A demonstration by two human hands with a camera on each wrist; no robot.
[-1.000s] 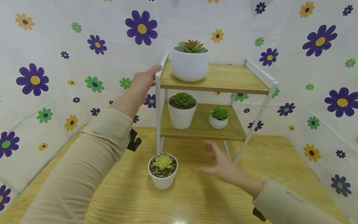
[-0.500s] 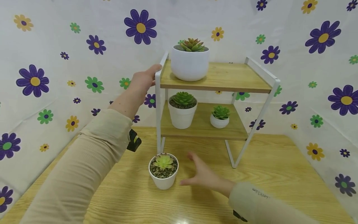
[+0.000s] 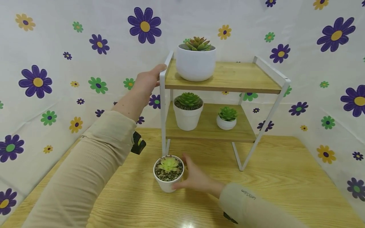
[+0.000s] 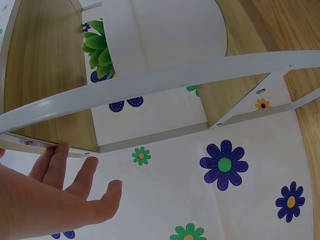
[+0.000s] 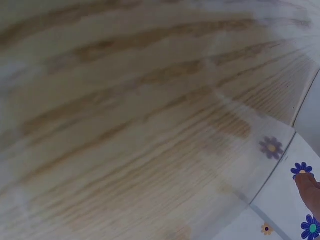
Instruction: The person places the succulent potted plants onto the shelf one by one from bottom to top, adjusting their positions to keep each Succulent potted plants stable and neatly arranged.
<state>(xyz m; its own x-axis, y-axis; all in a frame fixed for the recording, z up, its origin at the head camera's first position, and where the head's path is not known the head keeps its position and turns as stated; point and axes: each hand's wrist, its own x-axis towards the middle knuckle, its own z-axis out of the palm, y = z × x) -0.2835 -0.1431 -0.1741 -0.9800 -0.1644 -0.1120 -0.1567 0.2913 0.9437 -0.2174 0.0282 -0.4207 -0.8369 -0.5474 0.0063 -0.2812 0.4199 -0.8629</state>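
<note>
My left hand (image 3: 146,83) holds the upper left rail of a two-tier plant shelf (image 3: 236,73) with a white metal frame. In the left wrist view, its fingers (image 4: 60,162) reach under the white frame. A small potted succulent (image 3: 169,172), light green in a white pot with gravel, stands on the table before the shelf's left leg. My right hand (image 3: 195,177) is at that pot's right side, thumb across its front and a finger beside the rim, spread around it. The right wrist view shows only a fingertip (image 5: 310,192) at its edge.
A large white round pot (image 3: 196,65) with a reddish succulent stands on the top tier. On the lower tier are a medium white pot (image 3: 188,118) and a small round white pot (image 3: 226,123). Flower-printed cloth (image 3: 61,71) encloses the wooden table (image 3: 128,196).
My right hand has moved left and slightly down from in front of the shelf to the potted succulent, its thumb now over the pot's front. My left hand stays on the rail.
</note>
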